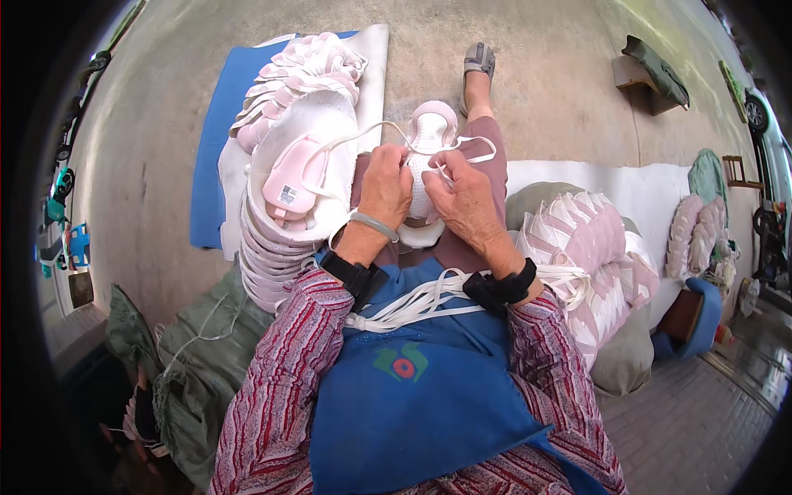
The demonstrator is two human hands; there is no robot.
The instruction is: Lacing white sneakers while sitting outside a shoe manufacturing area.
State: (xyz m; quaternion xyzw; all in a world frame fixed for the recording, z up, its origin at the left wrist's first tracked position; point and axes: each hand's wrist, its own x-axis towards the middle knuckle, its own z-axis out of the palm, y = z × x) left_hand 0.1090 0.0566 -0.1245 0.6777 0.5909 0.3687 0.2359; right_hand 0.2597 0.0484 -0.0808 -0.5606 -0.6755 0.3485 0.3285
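Observation:
A pink and white shoe upper (pixel 432 132) rests between my knees, its toe end pointing away from me. My left hand (pixel 385 188) is closed on the upper's left edge, fingers curled inward. On the other side, my right hand (pixel 472 202) pinches a white shoelace (pixel 481 142) against the upper. The lace loops over the upper and trails left across a pink shoe tongue (pixel 289 177). Both fingertips are partly hidden by the knuckles. More loose white laces (pixel 412 305) lie in a bundle across my blue apron (pixel 404 412).
A long stack of pink and white uppers (pixel 301 70) lies on a white and blue sheet at left. Another stack (pixel 569 247) sits at my right on a grey-green sack. A wooden stool (pixel 648 87) stands far right. Green sacking (pixel 202 371) lies at lower left.

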